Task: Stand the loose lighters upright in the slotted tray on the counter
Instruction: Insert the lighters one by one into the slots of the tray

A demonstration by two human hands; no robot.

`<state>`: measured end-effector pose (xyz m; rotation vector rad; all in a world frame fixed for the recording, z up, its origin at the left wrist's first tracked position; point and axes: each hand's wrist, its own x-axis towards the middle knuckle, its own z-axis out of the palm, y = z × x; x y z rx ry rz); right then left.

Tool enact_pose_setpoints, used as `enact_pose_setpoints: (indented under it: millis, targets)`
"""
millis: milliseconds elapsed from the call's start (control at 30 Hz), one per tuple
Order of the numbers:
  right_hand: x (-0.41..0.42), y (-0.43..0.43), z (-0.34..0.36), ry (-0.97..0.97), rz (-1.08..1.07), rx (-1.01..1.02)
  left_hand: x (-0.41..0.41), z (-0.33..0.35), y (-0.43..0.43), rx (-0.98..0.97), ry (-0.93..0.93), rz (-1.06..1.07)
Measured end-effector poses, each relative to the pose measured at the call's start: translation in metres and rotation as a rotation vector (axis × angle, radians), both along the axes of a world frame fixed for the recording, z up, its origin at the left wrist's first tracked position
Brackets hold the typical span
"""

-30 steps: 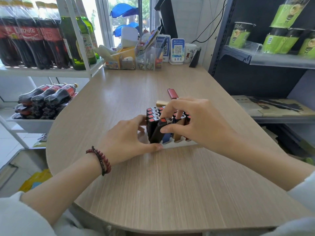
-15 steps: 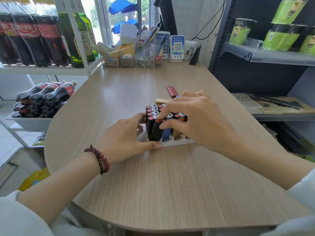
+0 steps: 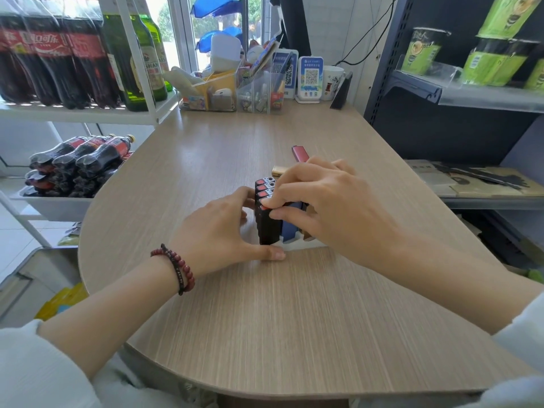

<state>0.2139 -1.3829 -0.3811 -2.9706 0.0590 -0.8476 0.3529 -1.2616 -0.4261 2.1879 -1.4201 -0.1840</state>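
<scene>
While the right hand (image 3: 329, 207) pinches the top of a black lighter (image 3: 268, 228) with its thumb and first fingers, that lighter stands straight up in the near left corner of the white tray (image 3: 297, 245). A blue lighter (image 3: 291, 223) stands next to it in the tray. The left hand (image 3: 217, 231) hugs the tray's left side. Its thumb lies flat along the tray's near edge and its fingers bend round the side to hold it steady.

Two loose lighters lie flat on the counter (image 3: 265, 319), just past the far side of the tray. The gold lighter (image 3: 279, 170) is close behind the tray, mostly hidden by the right hand. The red lighter (image 3: 300, 153) is a bit farther back, and its long side points away from the tray, a little to the left. The right hand is nearer to both. I think it should let go, reach back over the tray, and tip the next one up on its end.
</scene>
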Motion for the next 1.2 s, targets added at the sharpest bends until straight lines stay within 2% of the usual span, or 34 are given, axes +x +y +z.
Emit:
enact_pose_setpoints:
  millis: [400,633,933,1200]
  targets:
    - [-0.007,-0.010,-0.006,0.040,0.092,0.039,-0.001,-0.004,-0.002,-0.020,-0.051,0.030]
    - [-0.024,-0.019,-0.014,0.100,0.044,-0.124,-0.002,0.000,-0.002,-0.024,-0.028,0.021]
    - [-0.042,-0.049,-0.010,0.039,-0.246,0.154,-0.004,0.003,-0.003,0.013,-0.031,0.039]
    - [-0.039,-0.083,-0.011,-0.060,-0.323,0.350,-0.002,0.002,-0.003,0.006,0.008,0.018]
